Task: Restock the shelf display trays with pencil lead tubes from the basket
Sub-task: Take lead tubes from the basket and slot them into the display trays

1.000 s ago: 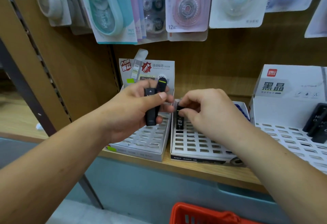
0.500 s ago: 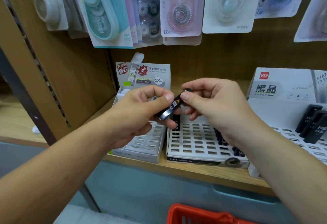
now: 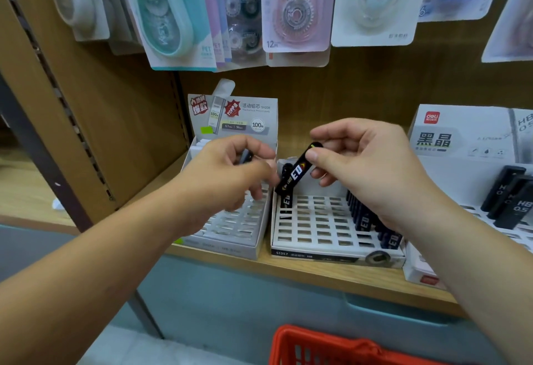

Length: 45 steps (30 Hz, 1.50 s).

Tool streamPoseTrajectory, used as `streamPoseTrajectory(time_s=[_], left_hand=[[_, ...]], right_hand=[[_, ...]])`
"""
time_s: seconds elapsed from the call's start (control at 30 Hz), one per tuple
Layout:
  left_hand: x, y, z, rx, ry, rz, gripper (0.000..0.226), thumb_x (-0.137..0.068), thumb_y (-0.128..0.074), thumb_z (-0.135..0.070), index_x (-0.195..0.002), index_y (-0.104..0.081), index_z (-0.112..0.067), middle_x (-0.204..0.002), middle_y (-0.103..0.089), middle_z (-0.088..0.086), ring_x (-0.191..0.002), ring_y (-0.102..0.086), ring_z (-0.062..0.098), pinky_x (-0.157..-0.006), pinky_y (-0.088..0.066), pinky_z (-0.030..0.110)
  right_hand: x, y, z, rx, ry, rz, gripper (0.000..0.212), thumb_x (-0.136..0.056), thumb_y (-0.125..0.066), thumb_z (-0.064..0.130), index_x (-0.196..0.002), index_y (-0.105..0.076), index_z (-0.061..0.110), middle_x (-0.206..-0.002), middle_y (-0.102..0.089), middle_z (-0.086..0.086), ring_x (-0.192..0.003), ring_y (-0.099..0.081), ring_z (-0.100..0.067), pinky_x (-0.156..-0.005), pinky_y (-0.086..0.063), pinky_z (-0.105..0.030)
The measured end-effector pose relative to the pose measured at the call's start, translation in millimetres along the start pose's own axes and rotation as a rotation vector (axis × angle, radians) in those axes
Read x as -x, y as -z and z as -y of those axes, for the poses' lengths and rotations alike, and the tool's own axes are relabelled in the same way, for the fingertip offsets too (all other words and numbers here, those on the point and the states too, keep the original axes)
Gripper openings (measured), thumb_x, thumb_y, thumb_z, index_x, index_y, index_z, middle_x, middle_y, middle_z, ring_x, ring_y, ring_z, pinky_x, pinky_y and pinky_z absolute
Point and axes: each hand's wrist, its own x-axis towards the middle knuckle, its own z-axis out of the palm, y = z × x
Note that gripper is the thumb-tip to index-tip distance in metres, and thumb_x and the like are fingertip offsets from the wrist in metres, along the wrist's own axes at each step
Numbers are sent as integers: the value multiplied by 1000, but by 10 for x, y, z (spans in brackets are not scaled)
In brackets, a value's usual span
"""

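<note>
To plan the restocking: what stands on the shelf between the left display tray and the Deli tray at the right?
The head view shows one white slotted tray, mostly unfilled, with black tubes along its right side.

The brown wooden shelf [image 3: 317, 274] carries three trays in a row. On the left sits a white cardboard tray with small slots [image 3: 239, 235] and a tall picture card at its back. Just beside it stands a white slotted tray with a black front strip [image 3: 317, 229]. On the right, near that one, is a white box tray with a red logo [image 3: 461, 180].
</note>
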Motion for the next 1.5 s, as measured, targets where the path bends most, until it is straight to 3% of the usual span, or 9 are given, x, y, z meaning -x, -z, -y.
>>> streamPoseTrajectory(time_s=[0.2,0.4,0.5,0.6,0.87,1.03,1.1,1.2,1.5], left_hand=[[-51,104,21,115,62,-23,31,-111,-45,-24,-113,-68,-3,-97,-76,16,-76,-65,22,-57,-49,29],[-146,111,100,-58,135,-153,41,-100,-46,-35,-73,-74,-24,-72,-67,-4,-66,-54,15,-57,-44,30],[-106,81,105,119,118,-24,31,-107,-47,-30,-101,-74,-16,-73,-56,1,-57,-48,13,-48,-36,27],[-76,81,112,156,50,91,26,-110,-46,-19,-117,-68,-6,-80,-62,7,-64,-56,14,-53,-48,26],[-70,117,154,76,-36,33,20,-104,-58,-10,-120,-69,-6,-93,-71,13,-73,-65,18,-60,-57,27],[-37,65,45,-15,-155,-39,20,-95,-69,-5,-116,-66,-7,-89,-72,15,-71,-68,22,-64,-63,33],[-53,-16,-50,-4,-214,-43,21,-92,-73,-4,-111,-65,-5,-86,-73,13,-70,-70,22,-64,-63,32],[-100,-267,-211,-15,-281,-22,20,-91,-76,-6,-108,-66,-6,-89,-75,15,-73,-72,22,-66,-63,32],[-144,-1469,-591,-92,-348,106,19,-90,-78,-10,-104,-69,-20,-86,-76,4,-78,-75,26,-71,-65,38]], right_hand=[[55,-117,-51,219,17,45,19,-82,-87,13,-88,-74,25,-80,-75,4,-74,-74,-7,-70,-64,-30],[12,-204,-75,344,75,79,15,-86,-84,19,-85,-74,30,-86,-73,12,-82,-70,-4,-78,-63,-31],[-21,-210,-88,371,90,92,16,-87,-82,18,-83,-73,29,-86,-72,12,-80,-70,-5,-77,-62,-34],[-49,-218,-147,393,94,66,16,-88,-82,18,-82,-72,29,-85,-72,10,-79,-70,-9,-76,-62,-39],[-27,-237,-148,427,56,107,11,-92,-78,18,-94,-78,29,-90,-69,23,-86,-68,1,-83,-61,-31],[-27,-127,-35,575,82,264,36,-95,-74,21,-126,-70,39,-103,-64,17,-89,-63,-2,-81,-56,-24],[-21,9,58,560,121,218,41,-93,-76,28,-130,-67,41,-102,-65,17,-91,-64,0,-82,-55,-22],[0,283,111,499,118,140,23,-89,-80,33,-111,-76,35,-92,-73,16,-90,-69,1,-85,-59,-27],[363,1847,-64,390,-11,-90,4,-85,-84,18,-87,-81,18,-77,-78,5,-67,-66,1,-66,-51,-12]])
